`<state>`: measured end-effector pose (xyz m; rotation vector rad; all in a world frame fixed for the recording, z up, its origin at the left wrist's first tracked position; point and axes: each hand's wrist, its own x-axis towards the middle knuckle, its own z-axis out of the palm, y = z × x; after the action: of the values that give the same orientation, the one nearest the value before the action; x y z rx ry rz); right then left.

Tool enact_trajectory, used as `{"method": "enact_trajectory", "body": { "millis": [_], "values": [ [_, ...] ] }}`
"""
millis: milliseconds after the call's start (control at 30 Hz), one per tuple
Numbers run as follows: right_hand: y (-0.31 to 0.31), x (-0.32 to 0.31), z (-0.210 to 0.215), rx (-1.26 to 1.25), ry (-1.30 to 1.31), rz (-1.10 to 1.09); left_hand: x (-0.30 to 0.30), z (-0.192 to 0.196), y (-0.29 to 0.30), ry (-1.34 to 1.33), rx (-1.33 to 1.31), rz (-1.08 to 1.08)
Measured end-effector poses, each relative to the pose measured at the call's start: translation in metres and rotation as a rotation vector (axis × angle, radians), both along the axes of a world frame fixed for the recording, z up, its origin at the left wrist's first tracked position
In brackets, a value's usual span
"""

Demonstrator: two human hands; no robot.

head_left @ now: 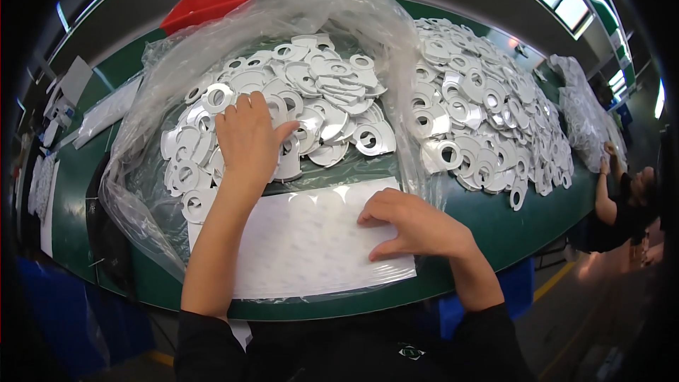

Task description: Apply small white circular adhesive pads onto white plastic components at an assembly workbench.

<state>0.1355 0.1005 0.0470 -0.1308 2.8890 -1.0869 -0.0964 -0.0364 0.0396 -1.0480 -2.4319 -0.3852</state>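
My left hand (246, 138) reaches over a heap of white plastic ring-shaped parts (327, 117), its thumb spread away from the fingers. A ring part (217, 97) lies just beside its fingertips, and no part shows held in it. What lies under the palm is hidden. In front of me is a white sheet (304, 240) with a faint mottled pattern and glossy round patches along its far edge. Over the right side of this sheet rests my right hand (417, 225), fingers curved and thumb apart, with nothing visible between them.
A clear plastic bag (152, 141) spreads under and around the heap. To the right, a second pile of ring parts (488, 106) covers the green table (488, 230). A red bin (209, 6) stands at the back left. Another person (622, 194) works at the far right.
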Motion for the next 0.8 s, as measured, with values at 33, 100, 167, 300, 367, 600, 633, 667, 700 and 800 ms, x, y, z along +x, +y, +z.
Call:
{"method": "enact_trajectory", "body": {
  "millis": [33, 100, 167, 300, 367, 600, 633, 667, 700, 800],
  "values": [
    [0.0, 0.001, 0.002, -0.013, 0.009, 0.02, 0.0, 0.002, 0.0, -0.026, -0.025, 0.026],
    [-0.004, 0.003, 0.006, -0.027, 0.018, 0.037, 0.001, 0.004, 0.0, -0.051, -0.05, 0.049],
    [-0.013, 0.004, 0.01, 0.093, 0.024, 0.015, 0.0, 0.005, 0.002, -0.023, 0.039, 0.0],
    [-0.016, 0.003, 0.007, 0.068, -0.09, 0.019, 0.002, 0.007, 0.007, 0.115, 0.169, -0.069],
    [-0.014, 0.003, 0.005, 0.039, -0.095, 0.03, 0.012, 0.016, 0.012, -0.416, 0.424, -0.434],
    [-0.012, 0.004, -0.002, 0.03, -0.08, 0.087, 0.08, -0.015, 0.03, -2.226, 0.865, -0.68],
    [-0.011, 0.004, -0.001, 0.004, -0.097, 0.091, 0.086, -0.023, 0.031, -2.286, 0.866, -0.664],
    [-0.01, 0.005, 0.001, -0.021, -0.114, 0.096, 0.09, -0.032, 0.031, -2.346, 0.867, -0.646],
    [-0.008, 0.006, 0.002, -0.019, -0.115, 0.086, 0.09, -0.035, 0.034, -2.391, 0.859, -0.69],
    [0.003, 0.012, 0.011, -0.041, -0.123, 0.135, 0.091, -0.036, 0.038, -2.267, 0.768, -0.695]
  ]
}}
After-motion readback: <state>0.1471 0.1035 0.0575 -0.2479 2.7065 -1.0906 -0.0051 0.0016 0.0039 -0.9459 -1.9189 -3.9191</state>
